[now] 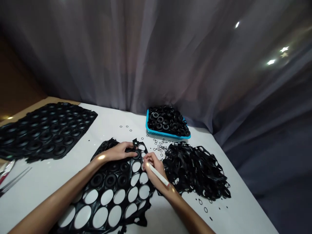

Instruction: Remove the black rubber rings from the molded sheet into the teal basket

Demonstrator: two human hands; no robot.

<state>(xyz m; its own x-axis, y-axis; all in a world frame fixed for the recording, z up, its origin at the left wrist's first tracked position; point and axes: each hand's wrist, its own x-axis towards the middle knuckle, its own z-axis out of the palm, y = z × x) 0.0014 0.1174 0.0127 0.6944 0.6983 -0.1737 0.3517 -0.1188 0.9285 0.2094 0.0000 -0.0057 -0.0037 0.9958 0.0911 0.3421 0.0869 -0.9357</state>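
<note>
A black rubber sheet [114, 202], punched with rows of round holes, lies in front of me with several thick rings still in it. My left hand [123, 151] is closed on the sheet near its far edge, thumb and fingers around a black rubber ring [137, 154]. In my right hand [154, 165] is a slim white pen-like tool [158, 174] with a reddish back end. Its tip is hidden by the fingers, close to the holes right of that ring.
A blue tray [168, 135] heaped with black rings stands at the back. To the right lies a pile of black rubber scrap [197, 170], with small thin rings [159, 146] scattered nearby. Another ring-filled sheet [52, 128] and tweezers [17, 180] are at the left. A grey curtain [122, 55] hangs behind.
</note>
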